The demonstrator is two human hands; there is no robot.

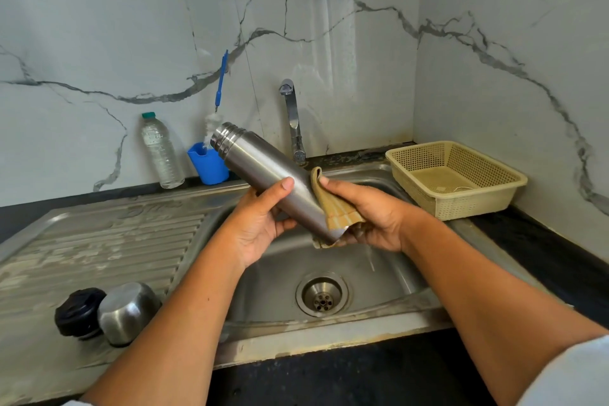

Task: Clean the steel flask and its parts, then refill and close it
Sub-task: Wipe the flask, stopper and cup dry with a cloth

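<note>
I hold the open steel flask (pixel 263 168) tilted over the sink basin (pixel 283 273), its threaded mouth pointing up and left. My left hand (pixel 260 224) grips the flask's middle from below, thumb on top. My right hand (pixel 369 214) wraps a yellow-brown cloth (pixel 333 208) round the flask's bottom end. On the drainboard (pixel 99 241) at the near left stand the flask's steel cup (pixel 127 313), upside down, and its black stopper (pixel 77 311), side by side.
A tap (pixel 293 119) rises behind the basin; a thin trickle of water falls below my right hand. At the back left are a clear water bottle (pixel 161 152) and a blue holder (pixel 207 163) with a bottle brush (pixel 219 89). A cream plastic basket (pixel 458 178) sits at the right.
</note>
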